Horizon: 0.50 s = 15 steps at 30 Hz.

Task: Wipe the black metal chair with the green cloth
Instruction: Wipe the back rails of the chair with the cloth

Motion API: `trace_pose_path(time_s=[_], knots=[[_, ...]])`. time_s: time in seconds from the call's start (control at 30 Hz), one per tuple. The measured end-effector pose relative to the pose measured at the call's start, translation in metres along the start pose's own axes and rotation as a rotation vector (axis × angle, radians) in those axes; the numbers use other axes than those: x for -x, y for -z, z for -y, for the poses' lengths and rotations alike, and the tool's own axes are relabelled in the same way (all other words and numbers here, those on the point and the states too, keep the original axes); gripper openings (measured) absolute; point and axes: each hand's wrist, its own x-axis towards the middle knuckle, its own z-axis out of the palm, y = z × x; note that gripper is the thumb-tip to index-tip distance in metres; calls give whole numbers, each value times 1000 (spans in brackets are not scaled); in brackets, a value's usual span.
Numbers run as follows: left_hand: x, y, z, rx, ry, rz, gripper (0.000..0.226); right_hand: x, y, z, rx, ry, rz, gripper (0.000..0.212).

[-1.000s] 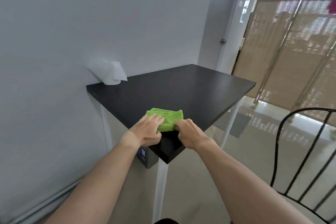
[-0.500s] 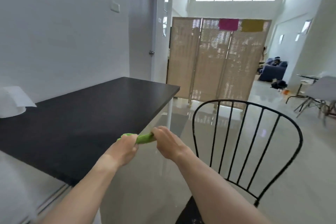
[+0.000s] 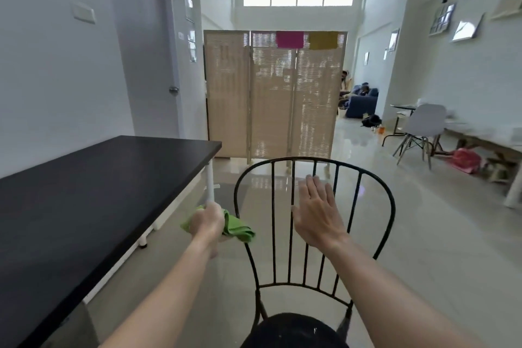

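The black metal chair (image 3: 375, 195) stands right in front of me, its curved back with thin vertical bars facing me and its round dark seat at the bottom edge. My left hand (image 3: 207, 222) grips the bunched green cloth (image 3: 237, 227) in the air just left of the chair back. My right hand (image 3: 317, 213) is held open with straight fingers in front of the back's bars, a little below the top rail; whether it touches them I cannot tell.
A black table (image 3: 93, 195) with white legs runs along the grey wall on my left. A woven folding screen (image 3: 271, 93) stands behind the chair. Far right are a white chair (image 3: 423, 127), a bench and floor clutter. Glossy tiled floor lies around the chair.
I turned from the table to face the chair. My right hand let go of the cloth and opened toward the chair back. My left hand carried the cloth off the table.
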Motion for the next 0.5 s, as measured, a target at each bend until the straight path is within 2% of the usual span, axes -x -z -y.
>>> trace_pose_path(time_s=[0.1, 0.2, 0.27, 0.4, 0.5], knots=[[-1, -34, -10, -196, -221, -81, 42, -12, 2, -26, 19, -54, -42, 68], [-24, -65, -7, -348, -550, -73, 30, -28, -2, -51, 65, -95, -108, 71], [-47, -86, -1, -450, -721, -44, 43, -36, -7, -69, 128, -115, -166, 71], [-70, -133, -2, -467, -865, 42, 47, -51, -15, -100, 216, -133, -240, 73], [-70, -172, -4, -533, -946, 138, 61, -62, -26, -118, 269, -132, -247, 72]])
